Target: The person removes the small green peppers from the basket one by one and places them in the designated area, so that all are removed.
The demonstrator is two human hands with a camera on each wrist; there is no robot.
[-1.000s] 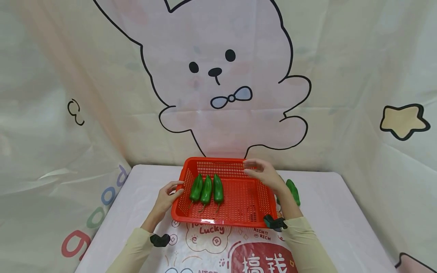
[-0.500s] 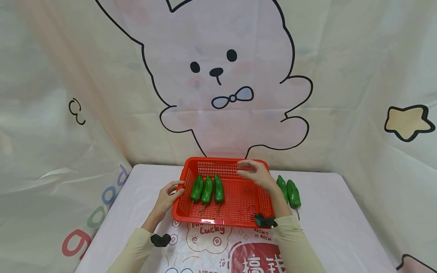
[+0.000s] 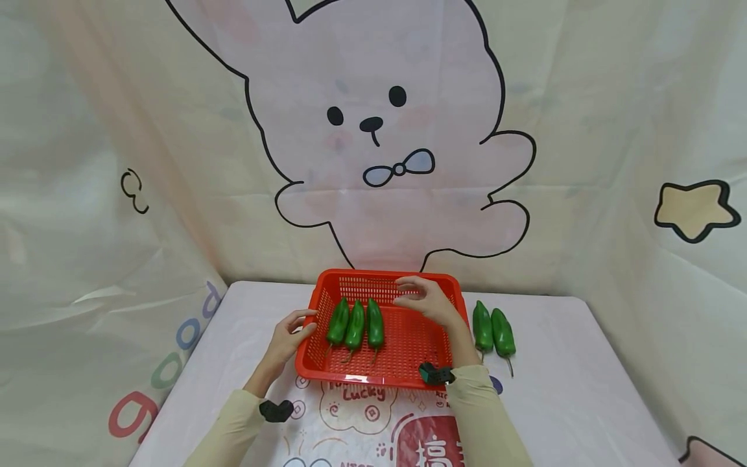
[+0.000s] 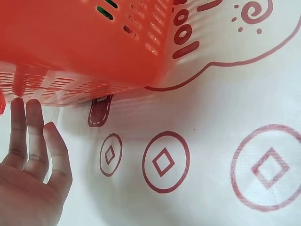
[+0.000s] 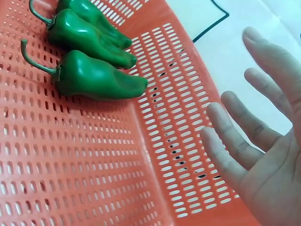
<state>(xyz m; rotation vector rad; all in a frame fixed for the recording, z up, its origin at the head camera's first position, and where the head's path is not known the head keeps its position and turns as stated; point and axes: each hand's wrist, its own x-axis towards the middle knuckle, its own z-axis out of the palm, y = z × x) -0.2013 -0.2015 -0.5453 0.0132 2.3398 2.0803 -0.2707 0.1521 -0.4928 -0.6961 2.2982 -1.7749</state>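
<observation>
A red perforated plastic basket stands on the table. Three green chili peppers lie side by side in its left half, stems toward me. At the basket's left end is my left hand; in the left wrist view its extended fingers reach the outer wall. Over the right half of the basket hovers my right hand, its fingers spread and nothing between them. From the right wrist, the nearest pepper appears well apart from those fingers.
To the right of the basket, two more green chili peppers lie on the white tablecloth. A printed cloth backdrop rises close behind the basket, with side sheets at left and right.
My right hand has moved left, from the basket's right side to farther over its inside, uncovering the two peppers on the table. The left hand and the peppers stay put.
</observation>
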